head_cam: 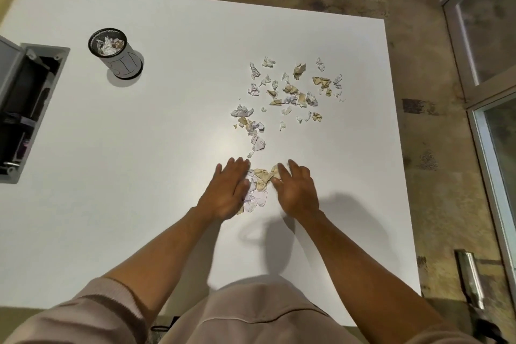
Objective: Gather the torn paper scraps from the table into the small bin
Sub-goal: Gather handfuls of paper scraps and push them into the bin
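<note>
Torn white and tan paper scraps (290,92) lie scattered over the right half of the white table (139,204). A small heap of scraps (261,184) sits between my two hands. My left hand (227,190) lies flat on the heap's left side, fingers spread. My right hand (297,190) is on its right side, fingers apart and touching the paper. The small black-rimmed bin (117,54) stands at the far left of the table and holds several scraps.
An open cable box (25,109) is sunk into the table's left edge. The table's right edge drops to a mottled floor (418,148). A glass door frame (480,92) and metal handle (470,276) are on the right.
</note>
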Action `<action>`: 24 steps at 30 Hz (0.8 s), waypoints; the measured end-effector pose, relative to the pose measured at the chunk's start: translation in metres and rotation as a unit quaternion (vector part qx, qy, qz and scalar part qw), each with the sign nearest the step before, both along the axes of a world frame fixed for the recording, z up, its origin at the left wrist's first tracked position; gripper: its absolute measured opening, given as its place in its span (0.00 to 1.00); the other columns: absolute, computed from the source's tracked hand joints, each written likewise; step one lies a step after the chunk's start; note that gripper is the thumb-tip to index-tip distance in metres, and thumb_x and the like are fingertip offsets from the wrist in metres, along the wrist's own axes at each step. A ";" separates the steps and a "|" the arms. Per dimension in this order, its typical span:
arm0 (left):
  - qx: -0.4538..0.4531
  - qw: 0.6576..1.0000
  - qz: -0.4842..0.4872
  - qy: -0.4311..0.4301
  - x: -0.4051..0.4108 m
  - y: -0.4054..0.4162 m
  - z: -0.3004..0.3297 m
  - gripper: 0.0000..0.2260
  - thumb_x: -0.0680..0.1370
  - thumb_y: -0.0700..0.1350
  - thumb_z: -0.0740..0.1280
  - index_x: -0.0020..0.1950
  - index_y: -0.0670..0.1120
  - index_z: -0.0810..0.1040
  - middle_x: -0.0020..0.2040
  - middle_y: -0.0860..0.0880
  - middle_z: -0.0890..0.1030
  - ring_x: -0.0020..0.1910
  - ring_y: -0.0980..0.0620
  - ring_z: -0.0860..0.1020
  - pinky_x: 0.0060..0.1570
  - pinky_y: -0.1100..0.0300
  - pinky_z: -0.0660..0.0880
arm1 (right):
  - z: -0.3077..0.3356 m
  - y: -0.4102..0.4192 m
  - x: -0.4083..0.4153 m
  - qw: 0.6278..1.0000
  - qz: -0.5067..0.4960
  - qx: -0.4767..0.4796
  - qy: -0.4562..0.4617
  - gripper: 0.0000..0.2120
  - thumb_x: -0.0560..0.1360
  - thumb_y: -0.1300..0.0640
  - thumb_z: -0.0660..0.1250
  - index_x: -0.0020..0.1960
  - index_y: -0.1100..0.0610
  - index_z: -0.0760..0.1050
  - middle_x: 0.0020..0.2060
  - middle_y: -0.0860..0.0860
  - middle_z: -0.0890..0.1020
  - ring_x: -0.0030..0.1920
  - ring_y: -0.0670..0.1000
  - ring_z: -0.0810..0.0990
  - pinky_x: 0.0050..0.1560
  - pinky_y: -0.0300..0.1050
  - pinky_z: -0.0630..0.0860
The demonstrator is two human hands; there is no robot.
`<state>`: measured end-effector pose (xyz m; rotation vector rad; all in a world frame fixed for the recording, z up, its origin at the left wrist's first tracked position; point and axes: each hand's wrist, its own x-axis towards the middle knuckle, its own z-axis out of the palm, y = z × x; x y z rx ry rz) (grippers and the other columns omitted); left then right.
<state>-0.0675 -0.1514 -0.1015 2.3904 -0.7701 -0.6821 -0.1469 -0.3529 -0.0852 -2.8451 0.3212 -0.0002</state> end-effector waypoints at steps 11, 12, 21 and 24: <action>0.036 0.993 -0.102 -0.046 -0.022 0.009 0.012 0.39 0.72 0.65 0.66 0.77 0.44 0.63 0.78 0.43 0.61 0.78 0.43 0.56 0.75 0.47 0.58 | 0.011 0.025 -0.025 0.982 0.087 0.071 0.152 0.25 0.79 0.46 0.61 0.74 0.52 0.65 0.75 0.55 0.64 0.70 0.57 0.64 0.68 0.47 0.63; 0.051 0.992 -0.090 -0.069 -0.025 0.011 0.015 0.41 0.70 0.67 0.68 0.77 0.47 0.63 0.78 0.44 0.62 0.77 0.43 0.58 0.72 0.46 0.62 | 0.011 0.023 -0.028 0.982 0.077 0.079 0.154 0.27 0.78 0.44 0.62 0.74 0.51 0.64 0.75 0.55 0.64 0.70 0.57 0.64 0.69 0.47 0.62; 0.158 0.985 0.005 -0.065 -0.053 -0.003 0.024 0.35 0.70 0.57 0.75 0.74 0.54 0.66 0.69 0.47 0.66 0.60 0.42 0.67 0.50 0.52 0.75 | 0.017 0.043 -0.024 0.973 0.093 0.023 0.210 0.28 0.77 0.45 0.65 0.74 0.46 0.61 0.70 0.54 0.65 0.64 0.59 0.66 0.59 0.48 0.71; 0.131 0.989 0.015 -0.061 -0.057 -0.005 0.025 0.22 0.76 0.47 0.69 0.70 0.50 0.72 0.67 0.47 0.69 0.60 0.42 0.67 0.51 0.53 0.74 | 0.015 0.052 -0.028 0.976 0.101 -0.003 0.192 0.20 0.80 0.53 0.62 0.71 0.49 0.65 0.65 0.55 0.69 0.61 0.59 0.69 0.55 0.47 0.72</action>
